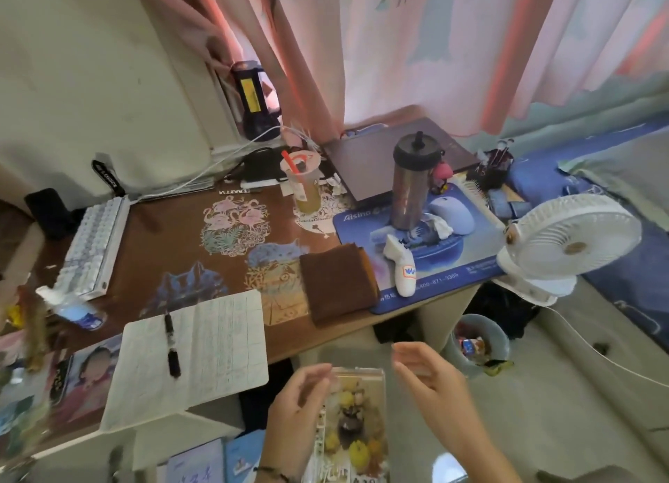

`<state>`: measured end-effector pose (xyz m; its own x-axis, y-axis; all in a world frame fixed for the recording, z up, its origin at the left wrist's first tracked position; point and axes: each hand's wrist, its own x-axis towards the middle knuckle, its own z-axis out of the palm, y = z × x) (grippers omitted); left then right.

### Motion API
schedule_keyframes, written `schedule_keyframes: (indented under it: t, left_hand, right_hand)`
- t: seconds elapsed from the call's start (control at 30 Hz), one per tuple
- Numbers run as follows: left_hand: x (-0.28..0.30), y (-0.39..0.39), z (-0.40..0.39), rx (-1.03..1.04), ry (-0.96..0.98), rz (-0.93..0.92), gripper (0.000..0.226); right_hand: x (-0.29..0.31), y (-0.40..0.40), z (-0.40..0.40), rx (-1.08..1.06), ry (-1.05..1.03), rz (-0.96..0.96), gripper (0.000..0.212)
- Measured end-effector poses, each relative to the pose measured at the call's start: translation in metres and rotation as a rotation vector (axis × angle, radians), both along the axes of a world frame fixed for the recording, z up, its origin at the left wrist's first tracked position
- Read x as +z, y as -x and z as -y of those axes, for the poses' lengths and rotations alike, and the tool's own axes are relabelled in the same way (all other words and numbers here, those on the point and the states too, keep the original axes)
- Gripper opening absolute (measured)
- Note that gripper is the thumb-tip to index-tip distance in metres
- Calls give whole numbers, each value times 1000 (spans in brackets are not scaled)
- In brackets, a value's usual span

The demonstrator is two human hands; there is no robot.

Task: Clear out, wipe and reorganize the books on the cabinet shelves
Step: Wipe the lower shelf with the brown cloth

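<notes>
A brown wooden desk (173,229) bears a folded brown cloth (338,285). Below its edge, a flower-printed book (356,421) lies between loosely curled hands: left hand (297,403) touches its side, right hand (430,377) hovers just beside, holding nothing.

Bedroom: cluttered desk (173,229), pink curtains (398,48), bed (615,178).

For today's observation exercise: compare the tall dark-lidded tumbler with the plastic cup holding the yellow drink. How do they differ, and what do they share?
The tumbler is taller and shiny, metallic-looking, so its contents are hidden; the plastic cup is shorter and clear, showing yellow liquid.
The tumbler has a dark lid with a spout; the plastic cup has a peeled film top with a red straw.
The tumbler stands on the blue mouse pad; the plastic cup stands on the desk's paper cut-outs.
Both stand upright.
</notes>
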<state>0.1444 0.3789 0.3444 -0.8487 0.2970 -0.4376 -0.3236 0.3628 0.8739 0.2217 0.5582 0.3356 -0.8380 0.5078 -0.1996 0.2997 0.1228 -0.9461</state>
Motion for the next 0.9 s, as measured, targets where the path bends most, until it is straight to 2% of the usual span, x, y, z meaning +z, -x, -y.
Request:
schedule_keyframes:
  t: [0.23,0.43,0.53,0.7,0.83,0.9]
  left_hand:
    - [-16,34,-27,-34,85,-188,18]
    - [-37,75,-49,4,118,-339,28]
    - [-44,91,-58,-24,177,-393,32]
    - [-55,103,-63,-96,247,-351,30]
    - [-58,105,-60,-105,276,-301,28]
    - [-58,106,-59,-97,273,-288,27]
  right_hand:
    - [-7,64,-16,39,-5,-66,22]
    - [-35,122,-34,46,-91,-29,34]
    - [-50,144,-44,44,-65,9,40]
    - [-56,167,-53,47,130,50,48]
    - [-46,178,-55,66,250,66,40]
    - [-42,183,-53,106,245,89,38]
